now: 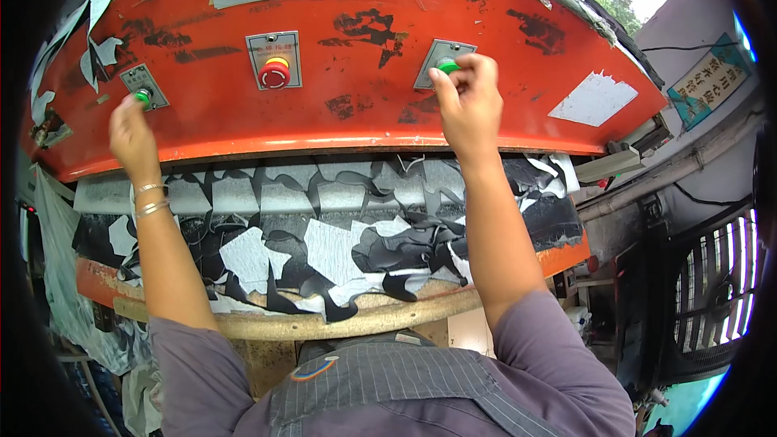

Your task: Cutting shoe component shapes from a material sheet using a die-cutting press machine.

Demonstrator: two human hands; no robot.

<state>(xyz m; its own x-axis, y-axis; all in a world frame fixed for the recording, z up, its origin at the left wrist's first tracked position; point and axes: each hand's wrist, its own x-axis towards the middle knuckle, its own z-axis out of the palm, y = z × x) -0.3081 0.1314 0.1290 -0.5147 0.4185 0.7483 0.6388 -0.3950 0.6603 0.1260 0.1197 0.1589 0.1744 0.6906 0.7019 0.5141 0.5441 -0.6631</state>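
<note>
Both arms reach forward to the orange front panel (356,105) of a large press. My left hand (133,136) has its fingers curled together at the left green push button (143,95), whose plate is partly behind the fingertips. On the other side my right hand (472,101) is closed round the right green push button (446,65), thumb at its left edge and fingers bent over it. Between the two buttons is a red emergency stop knob (274,73) with a yellow collar. Below the panel, dark curved sheet scraps (405,251) and pale fibrous pieces (251,259) cover the press bed.
A worn, rounded pale edge (340,324) runs along the bed's near side, close to my apron. Clear plastic sheeting (69,275) hangs at the left. A black slatted frame (712,283) stands at the right, near a pipe (647,184) along the wall.
</note>
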